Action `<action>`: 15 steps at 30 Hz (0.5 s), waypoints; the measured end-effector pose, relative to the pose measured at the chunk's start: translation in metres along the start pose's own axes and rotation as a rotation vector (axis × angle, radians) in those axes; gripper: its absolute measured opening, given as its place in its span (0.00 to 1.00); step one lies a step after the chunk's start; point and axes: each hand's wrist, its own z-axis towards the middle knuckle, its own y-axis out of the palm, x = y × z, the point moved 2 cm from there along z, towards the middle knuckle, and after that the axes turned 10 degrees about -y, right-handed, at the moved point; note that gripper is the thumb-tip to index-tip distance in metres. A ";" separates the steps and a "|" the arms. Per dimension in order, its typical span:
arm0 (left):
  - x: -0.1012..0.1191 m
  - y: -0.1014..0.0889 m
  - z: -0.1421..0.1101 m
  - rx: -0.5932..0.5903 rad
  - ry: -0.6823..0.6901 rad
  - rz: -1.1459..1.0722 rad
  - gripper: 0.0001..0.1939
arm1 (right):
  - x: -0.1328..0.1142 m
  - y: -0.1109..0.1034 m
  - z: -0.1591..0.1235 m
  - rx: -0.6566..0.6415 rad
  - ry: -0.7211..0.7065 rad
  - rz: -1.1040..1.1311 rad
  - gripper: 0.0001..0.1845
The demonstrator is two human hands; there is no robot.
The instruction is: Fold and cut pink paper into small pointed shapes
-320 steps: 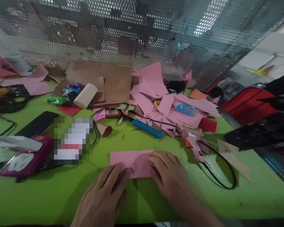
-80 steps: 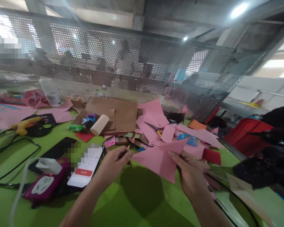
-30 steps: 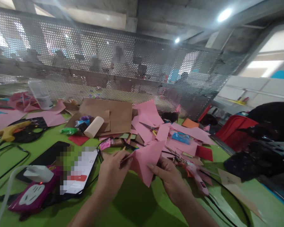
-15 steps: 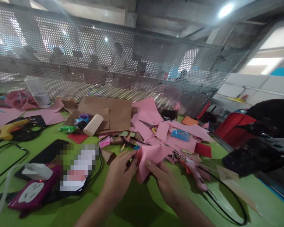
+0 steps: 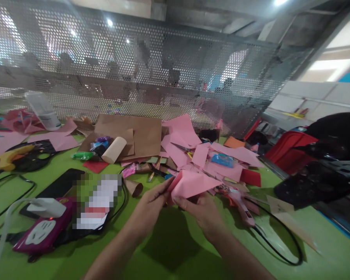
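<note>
A folded sheet of pink paper [image 5: 194, 184] is held above the green table between both hands, a pointed corner sticking out to the right. My left hand [image 5: 153, 200] grips its left edge, fingers closed and partly hidden behind the fold. On the lower side, my right hand [image 5: 200, 210] pinches the sheet with the thumb in front and the fingers behind. A pink glue gun [image 5: 242, 208] with a black cord lies just right of my right hand. Close to my left hand rests a small rolled brown paper cone [image 5: 133, 188].
Pink paper scraps [image 5: 181, 132] and brown card [image 5: 146, 136] cover the table's far side before a perforated metal screen [image 5: 119, 77]. At left lie a purple power strip [image 5: 43, 233], a black phone [image 5: 61, 182] and a yellow glue gun [image 5: 10, 157]. A red chair [image 5: 291, 149] stands right.
The pink paper has been turned and raised slightly, so its folded point now stretches farther right. Both hands keep hold, and my right thumb has shifted left along the sheet.
</note>
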 end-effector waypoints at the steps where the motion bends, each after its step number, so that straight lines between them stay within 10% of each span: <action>1: 0.001 0.001 -0.002 -0.003 -0.013 -0.014 0.24 | 0.001 0.000 0.000 -0.020 -0.002 -0.026 0.20; 15: -0.007 -0.002 -0.004 -0.041 -0.164 -0.077 0.23 | 0.002 0.000 0.002 -0.135 -0.058 -0.095 0.14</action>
